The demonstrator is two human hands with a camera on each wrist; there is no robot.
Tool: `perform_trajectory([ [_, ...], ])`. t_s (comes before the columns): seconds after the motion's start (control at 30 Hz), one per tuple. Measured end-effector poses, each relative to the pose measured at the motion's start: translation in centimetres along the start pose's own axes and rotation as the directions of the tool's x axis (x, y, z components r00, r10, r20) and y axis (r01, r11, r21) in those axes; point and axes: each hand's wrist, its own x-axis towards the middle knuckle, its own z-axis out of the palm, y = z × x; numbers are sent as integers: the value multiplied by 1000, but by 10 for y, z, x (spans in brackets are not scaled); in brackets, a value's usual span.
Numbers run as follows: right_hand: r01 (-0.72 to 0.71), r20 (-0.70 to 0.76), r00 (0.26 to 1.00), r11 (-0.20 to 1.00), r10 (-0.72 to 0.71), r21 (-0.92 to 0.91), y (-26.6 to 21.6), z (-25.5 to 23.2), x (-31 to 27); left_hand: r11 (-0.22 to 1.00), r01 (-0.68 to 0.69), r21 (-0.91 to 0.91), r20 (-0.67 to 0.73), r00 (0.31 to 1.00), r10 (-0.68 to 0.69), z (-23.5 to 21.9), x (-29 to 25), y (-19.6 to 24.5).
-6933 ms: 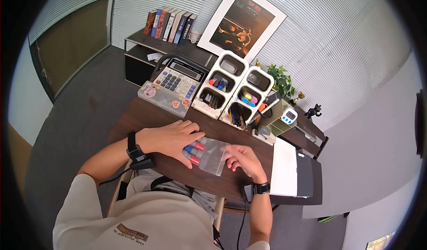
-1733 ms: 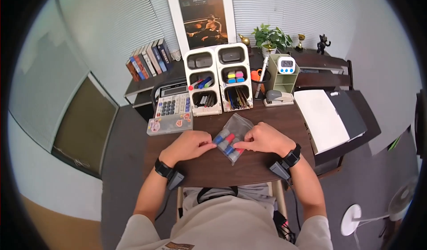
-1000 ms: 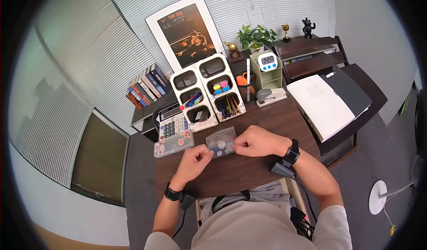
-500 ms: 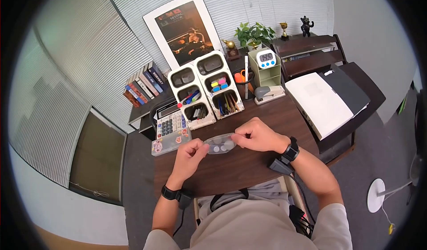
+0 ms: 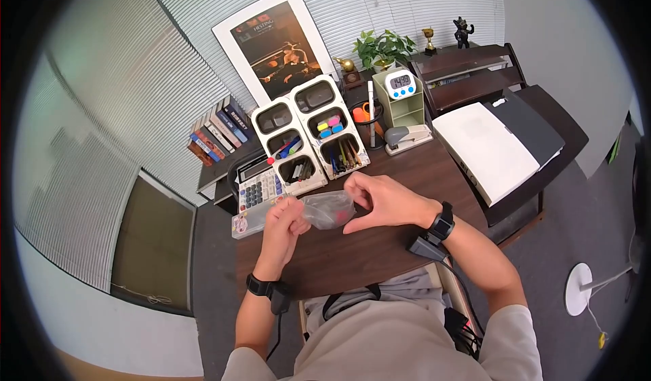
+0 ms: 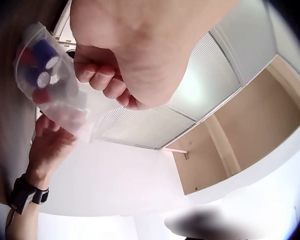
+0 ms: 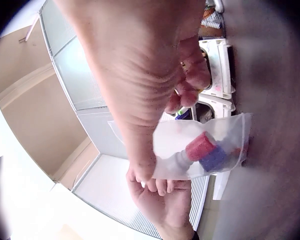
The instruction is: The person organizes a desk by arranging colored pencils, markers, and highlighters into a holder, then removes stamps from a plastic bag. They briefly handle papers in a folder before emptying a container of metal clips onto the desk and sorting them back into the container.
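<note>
My left hand (image 5: 278,230) grips one end of a clear plastic zip bag (image 5: 324,210), its fingers curled into a fist. The bag is held above the desk, slanting away from that fist. Inside, the left wrist view shows short stubby cylinders (image 6: 45,54) with red, blue and grey parts; their exact kind does not show. At the bag's other end is my right hand (image 5: 395,203), its thumb spread away from its bent fingers. In the right wrist view the thumb (image 7: 142,162) overlaps the bag and the fingertips show beyond it.
Behind the hands stand two white organizers (image 5: 308,133) with pens and highlighters. A calculator (image 5: 258,192) is at the left. A stapler (image 5: 408,139), a pen cup (image 5: 368,123) and a green holder with a timer (image 5: 400,84) stand at the right, beside a white binder (image 5: 485,151).
The bag was on the desk with both hands around it. Both hands then lifted and tilted it between pinched fingers; now the right thumb has parted from the fingers while the left hand keeps hold.
</note>
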Motion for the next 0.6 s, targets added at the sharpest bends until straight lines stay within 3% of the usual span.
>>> perform_trajectory([
  [0.1, 33, 17, 999, 999, -32, -44, 15, 10, -1, 998, 12, -61, -17, 1000, -13, 0, 2, 3],
  [0.17, 12, 146, 989, 979, 18, -205, 23, 14, -3, 996, 6, -85, 11, 1000, -5, -1, 2, 4],
  [0.37, 126, 145, 985, 957, -90, -263, 34, 23, -5, 993, -37, -113, 2, 999, 37, -1, -1, 2],
  [0.6, 128, 159, 983, 958, -89, -258, 38, 27, -4, 970, -151, -189, -4, 988, 153, -8, -4, 9],
])
